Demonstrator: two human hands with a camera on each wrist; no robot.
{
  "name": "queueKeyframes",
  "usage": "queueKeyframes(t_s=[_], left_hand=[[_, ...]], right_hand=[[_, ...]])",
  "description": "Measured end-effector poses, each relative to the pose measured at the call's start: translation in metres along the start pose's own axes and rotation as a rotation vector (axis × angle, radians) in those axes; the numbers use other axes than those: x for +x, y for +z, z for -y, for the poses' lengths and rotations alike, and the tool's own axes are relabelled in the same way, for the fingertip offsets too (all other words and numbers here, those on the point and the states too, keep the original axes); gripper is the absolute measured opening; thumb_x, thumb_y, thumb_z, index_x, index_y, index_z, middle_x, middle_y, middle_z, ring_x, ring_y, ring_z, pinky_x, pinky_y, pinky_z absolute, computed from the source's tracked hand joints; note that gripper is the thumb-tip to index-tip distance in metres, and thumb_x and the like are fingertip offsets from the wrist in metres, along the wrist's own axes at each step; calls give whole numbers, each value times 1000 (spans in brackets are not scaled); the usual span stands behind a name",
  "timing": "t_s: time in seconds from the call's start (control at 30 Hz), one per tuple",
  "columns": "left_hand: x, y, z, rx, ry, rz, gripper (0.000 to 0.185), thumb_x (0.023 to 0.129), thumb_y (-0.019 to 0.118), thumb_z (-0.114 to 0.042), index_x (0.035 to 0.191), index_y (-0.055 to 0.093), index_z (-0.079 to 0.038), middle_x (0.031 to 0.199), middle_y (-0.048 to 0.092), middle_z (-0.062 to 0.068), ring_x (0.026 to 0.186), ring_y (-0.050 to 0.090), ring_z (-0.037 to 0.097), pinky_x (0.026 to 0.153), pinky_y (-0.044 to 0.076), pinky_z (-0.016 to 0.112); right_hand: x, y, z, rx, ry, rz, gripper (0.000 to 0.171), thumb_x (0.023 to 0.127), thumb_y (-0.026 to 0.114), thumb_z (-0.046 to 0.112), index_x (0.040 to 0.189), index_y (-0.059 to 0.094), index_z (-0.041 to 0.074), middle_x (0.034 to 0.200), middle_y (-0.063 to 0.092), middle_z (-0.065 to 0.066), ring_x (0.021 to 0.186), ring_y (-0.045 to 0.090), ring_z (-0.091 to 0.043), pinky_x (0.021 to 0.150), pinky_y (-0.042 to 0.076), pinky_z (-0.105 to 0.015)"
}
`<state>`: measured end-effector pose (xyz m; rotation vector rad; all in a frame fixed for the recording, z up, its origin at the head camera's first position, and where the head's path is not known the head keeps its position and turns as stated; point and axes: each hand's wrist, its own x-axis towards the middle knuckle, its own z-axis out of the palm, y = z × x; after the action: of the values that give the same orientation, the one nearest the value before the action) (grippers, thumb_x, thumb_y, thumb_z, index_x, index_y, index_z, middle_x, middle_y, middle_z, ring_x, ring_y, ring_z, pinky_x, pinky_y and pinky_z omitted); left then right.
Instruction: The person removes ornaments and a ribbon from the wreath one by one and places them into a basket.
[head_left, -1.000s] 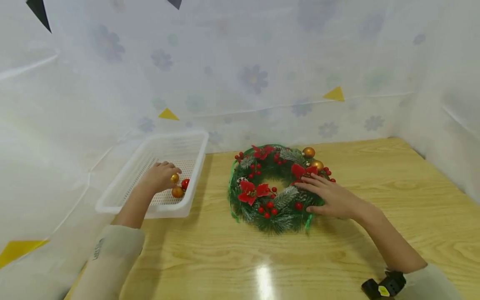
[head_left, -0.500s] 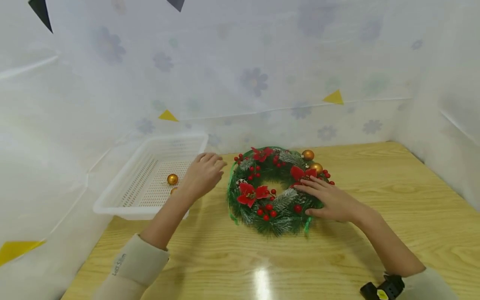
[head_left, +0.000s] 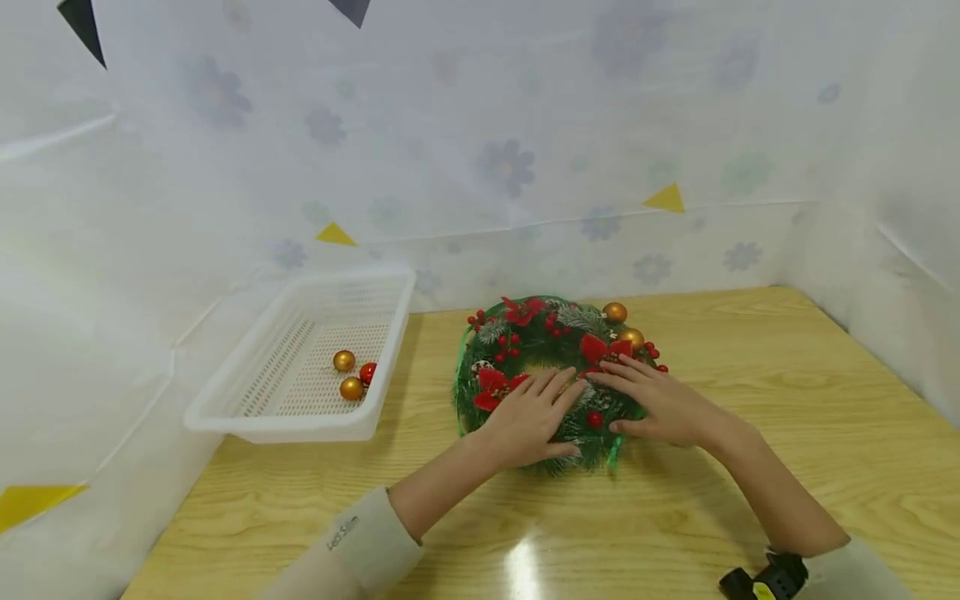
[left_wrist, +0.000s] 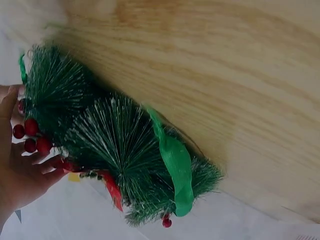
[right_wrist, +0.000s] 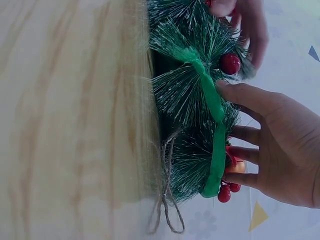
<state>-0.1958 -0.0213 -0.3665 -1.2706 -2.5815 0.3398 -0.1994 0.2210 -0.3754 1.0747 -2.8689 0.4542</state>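
A green Christmas wreath (head_left: 558, 325) with red poinsettias, red berries and frosted sprigs lies on the wooden table. My left hand (head_left: 528, 421) rests over its near left part, fingers spread, covering berries and part of a poinsettia. On the wreath's right side my right hand (head_left: 667, 404) lies with straight fingers, touching a red poinsettia (head_left: 596, 347). Just beyond those fingertips, two gold baubles (head_left: 615, 312) sit at the wreath's back right edge. A green ribbon (right_wrist: 215, 150) runs along the outer side. In the left wrist view, the left hand (left_wrist: 25, 175) reaches over the red berries.
A white perforated plastic basket (head_left: 300, 429) stands at the left, holding two gold baubles (head_left: 351, 388) and a red one (head_left: 367, 372). A loop of twine (right_wrist: 167, 200) hangs from the wreath's side. White floral sheeting (head_left: 450, 167) encloses the back and sides.
My left hand has left the basket and moved right onto the wreath, with no bauble visible in it. My right hand has stayed on the wreath's right side.
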Motion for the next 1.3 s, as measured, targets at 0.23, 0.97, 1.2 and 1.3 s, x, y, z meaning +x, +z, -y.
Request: queueKeyframes(t_s=[0.23, 0.97, 1.2, 1.3], left_hand=[[0, 7, 2, 37, 14, 24, 88, 83, 56, -56, 146, 20, -8, 142, 35, 7, 126, 38, 20, 102, 33, 33], [-39, 18, 64, -100, 110, -35, 68, 78, 74, -19, 138, 42, -16, 140, 39, 10, 132, 28, 26, 108, 21, 40], [-36, 25, 86, -72, 163, -76, 66, 77, 75, -16, 136, 45, -17, 139, 40, 10, 131, 29, 28, 106, 24, 41], [-37, 20, 90, -167, 162, 8, 65, 83, 69, -14, 141, 39, -17, 144, 32, 11, 133, 24, 29, 106, 24, 44]], right_hand=[[2, 0, 4, -2, 7, 8, 67, 86, 63, 38, 140, 38, 8, 142, 31, -21, 128, 22, -47, 92, 25, -68], [22, 10, 97, -457, 149, 43, 71, 82, 58, 55, 135, 46, 7, 122, 51, -21, 108, 49, -38, 87, 44, -48], [36, 14, 109, -531, 151, -35, 71, 81, 54, 61, 129, 53, 7, 104, 60, -15, 96, 56, -31, 77, 50, -41], [40, 5, 103, -479, 152, -76, 72, 81, 53, 62, 130, 52, 8, 101, 62, -14, 94, 57, -31, 72, 52, -41]])
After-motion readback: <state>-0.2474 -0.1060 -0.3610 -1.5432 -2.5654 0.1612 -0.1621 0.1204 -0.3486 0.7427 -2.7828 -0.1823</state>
